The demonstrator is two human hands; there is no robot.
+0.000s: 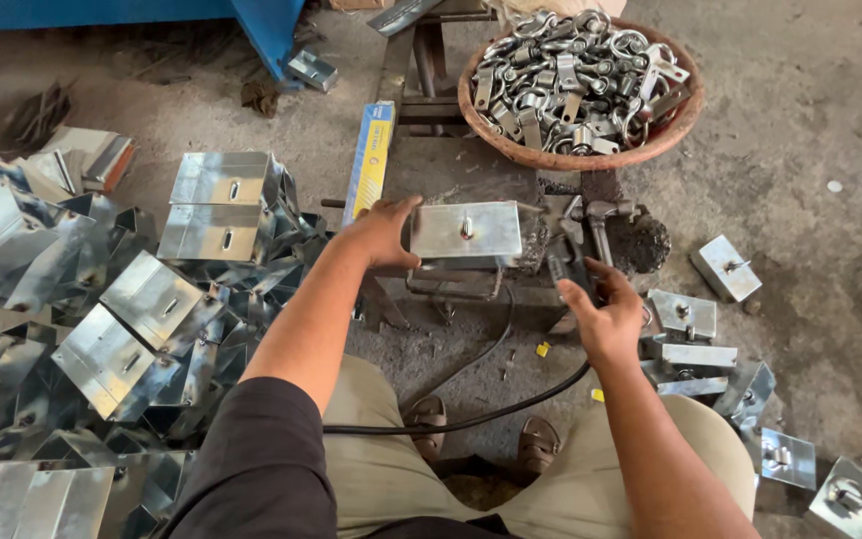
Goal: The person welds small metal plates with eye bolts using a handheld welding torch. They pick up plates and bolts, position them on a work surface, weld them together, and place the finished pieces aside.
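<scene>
Head view: looks down on a seated person's 2 bare arms, lap and sandalled feet on a concrete floor.
Left hand: grasping the left end of a galvanised metal bracket, thumb on top, fingers wrapped round its edge.
Metal bracket: a shiny folded plate, lying flat and level on a dark metal stand, with a bolt standing upright through the slot in its middle.
Right hand: clenched round the dark handle of a power tool, just right of the bracket; the tool's head touches or nearly touches the bracket's right end, which of the 2 I cannot tell.
Cable: black, runs from the tool down between the knees and off to the left.
Stand: low, dark and grimy, directly ahead of the feet, between the 2 heaps of parts.
Left heap: many more folded plates with slots, stacked loosely and overlapping, filling the floor left of the left arm.
Right group: smaller pieces of the same shiny metal with bolts fitted, scattered on the floor right of the right hand, some touching, some apart.
Basket: round, reddish, beyond the stand, heaped with silver shackles and bolts.
Long box: yellow and blue, lying on the floor just beyond the left hand.
Blue frame: painted metal at the top left edge.
</scene>
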